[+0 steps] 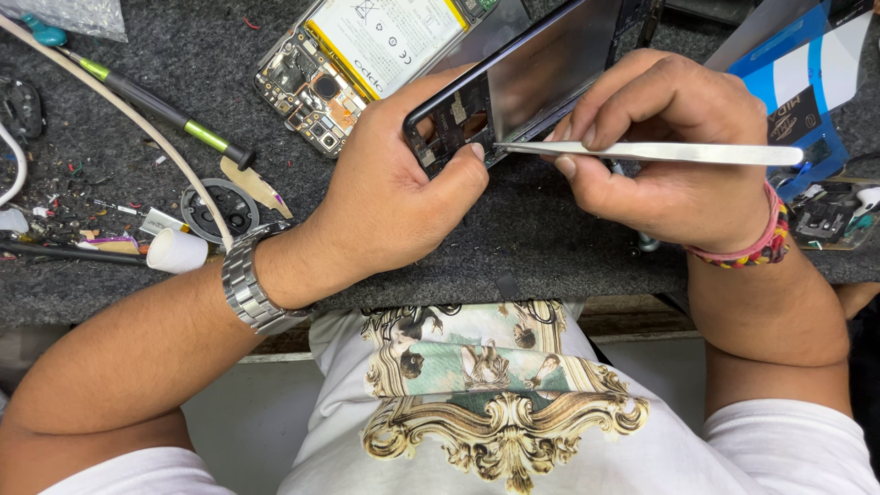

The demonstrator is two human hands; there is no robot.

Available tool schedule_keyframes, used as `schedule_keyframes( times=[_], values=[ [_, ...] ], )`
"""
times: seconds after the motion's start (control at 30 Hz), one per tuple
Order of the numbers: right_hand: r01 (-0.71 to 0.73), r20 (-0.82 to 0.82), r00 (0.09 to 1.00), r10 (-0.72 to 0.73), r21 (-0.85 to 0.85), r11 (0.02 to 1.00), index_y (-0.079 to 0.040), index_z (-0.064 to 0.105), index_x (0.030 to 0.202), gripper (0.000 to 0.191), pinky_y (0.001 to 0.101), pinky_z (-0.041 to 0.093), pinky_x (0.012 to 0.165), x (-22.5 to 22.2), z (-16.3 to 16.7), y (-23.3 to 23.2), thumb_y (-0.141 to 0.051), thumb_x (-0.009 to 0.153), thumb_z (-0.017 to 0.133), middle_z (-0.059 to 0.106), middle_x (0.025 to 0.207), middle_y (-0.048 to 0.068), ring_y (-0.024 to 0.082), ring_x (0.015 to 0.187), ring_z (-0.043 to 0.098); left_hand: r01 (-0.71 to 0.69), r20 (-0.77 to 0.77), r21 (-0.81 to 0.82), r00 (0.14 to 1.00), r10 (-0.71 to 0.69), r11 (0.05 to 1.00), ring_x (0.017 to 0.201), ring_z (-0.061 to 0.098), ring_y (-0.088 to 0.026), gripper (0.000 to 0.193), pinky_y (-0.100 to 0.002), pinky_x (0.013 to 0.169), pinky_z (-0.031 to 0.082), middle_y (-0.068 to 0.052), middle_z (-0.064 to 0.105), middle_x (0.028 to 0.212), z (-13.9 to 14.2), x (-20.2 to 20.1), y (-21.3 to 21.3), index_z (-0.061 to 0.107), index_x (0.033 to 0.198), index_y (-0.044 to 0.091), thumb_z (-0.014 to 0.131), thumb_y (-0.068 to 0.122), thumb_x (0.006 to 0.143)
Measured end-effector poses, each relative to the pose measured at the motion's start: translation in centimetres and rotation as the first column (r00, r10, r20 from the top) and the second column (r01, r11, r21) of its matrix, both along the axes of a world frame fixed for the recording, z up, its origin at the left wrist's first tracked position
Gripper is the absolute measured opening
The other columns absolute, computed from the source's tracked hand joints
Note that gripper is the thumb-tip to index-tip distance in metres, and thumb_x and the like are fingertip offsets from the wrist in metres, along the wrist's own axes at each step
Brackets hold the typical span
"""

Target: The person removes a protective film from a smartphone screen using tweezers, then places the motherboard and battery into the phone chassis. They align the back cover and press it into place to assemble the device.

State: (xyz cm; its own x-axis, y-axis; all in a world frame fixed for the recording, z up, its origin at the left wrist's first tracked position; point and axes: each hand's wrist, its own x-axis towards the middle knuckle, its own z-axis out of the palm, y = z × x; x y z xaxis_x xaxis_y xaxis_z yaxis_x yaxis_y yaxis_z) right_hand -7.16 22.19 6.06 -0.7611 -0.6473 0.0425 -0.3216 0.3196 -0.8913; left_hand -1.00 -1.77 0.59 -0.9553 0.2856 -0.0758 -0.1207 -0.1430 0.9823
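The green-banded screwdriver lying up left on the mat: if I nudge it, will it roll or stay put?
The screwdriver looks round-shafted, so it would probably roll sideways, though the fuzzy grey mat should slow it. It seems slim and stiff, likely light. The cream cable lies across it and might drag along when it moves.

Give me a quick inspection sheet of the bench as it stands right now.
Surface: dark grey felt mat, dusty, with small bits at the left.
Job's things: dark phone frame tilted up off the mat; metal tweezers, tip at the frame's lower edge.
Clutter: opened phone with battery, green-banded screwdriver, small white cup, round black part, blue card.
Grippers: left hand grips the frame; right hand pinches the tweezers.
Cables: beige cord crossing the left side.
Surroundings: wooden bench edge, person's white printed shirt.
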Motion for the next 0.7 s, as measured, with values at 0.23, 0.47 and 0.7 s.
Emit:
schedule_keyframes(
  times=[0.23, 0.47, 0.7],
  values=[
    [0.031, 0.043, 0.999, -0.029, -0.044, 0.999, 0.005, 0.053, 0.089, 0.022, 0.0296, 0.063, 0.08, 0.18, 0.0, 0.01, 0.01, 0.085, 0.074, 0.063, 0.099, 0.017, 0.024, 0.091, 0.073, 0.003, 0.005, 0.004, 1.0, -0.003, 1.0, 0.089, 0.063, -0.006, 0.033, -0.024, 0.086, 0.055, -0.004, 0.069, 0.101, 0.03, -0.06, -0.01, 0.061, 0.133, -0.002, 0.06, 0.003, 0.1],
    [0.012, -0.009, 1.0, -0.012, -0.004, 1.0, 0.004, 0.054, 0.089, 0.023, 0.0294, 0.062, 0.078, 0.17, -0.06, -0.06, 0.011, 0.085, 0.076, 0.064, 0.098, 0.018, 0.025, 0.091, 0.073, 0.005, -0.01, 0.023, 1.0, -0.004, 1.0, 0.095, 0.064, -0.006, 0.03, -0.023, 0.09, 0.056, -0.004, 0.07, 0.105, -0.15, 0.03, -0.08, 0.06, 0.13, -0.004, 0.06, 0.003, 0.101],
    [-0.008, 0.011, 1.0, 0.008, -0.015, 1.0, 0.003, 0.054, 0.089, 0.023, 0.0279, 0.061, 0.075, 0.0, -0.05, 0.15, 0.009, 0.083, 0.076, 0.065, 0.096, 0.017, 0.023, 0.09, 0.073, 0.012, -0.001, 0.037, 1.0, -0.012, 0.999, 0.094, 0.063, -0.006, 0.031, -0.023, 0.089, 0.055, -0.003, 0.069, 0.103, -0.31, 0.02, 0.0, 0.059, 0.131, -0.003, 0.06, 0.003, 0.101]
  ],
)
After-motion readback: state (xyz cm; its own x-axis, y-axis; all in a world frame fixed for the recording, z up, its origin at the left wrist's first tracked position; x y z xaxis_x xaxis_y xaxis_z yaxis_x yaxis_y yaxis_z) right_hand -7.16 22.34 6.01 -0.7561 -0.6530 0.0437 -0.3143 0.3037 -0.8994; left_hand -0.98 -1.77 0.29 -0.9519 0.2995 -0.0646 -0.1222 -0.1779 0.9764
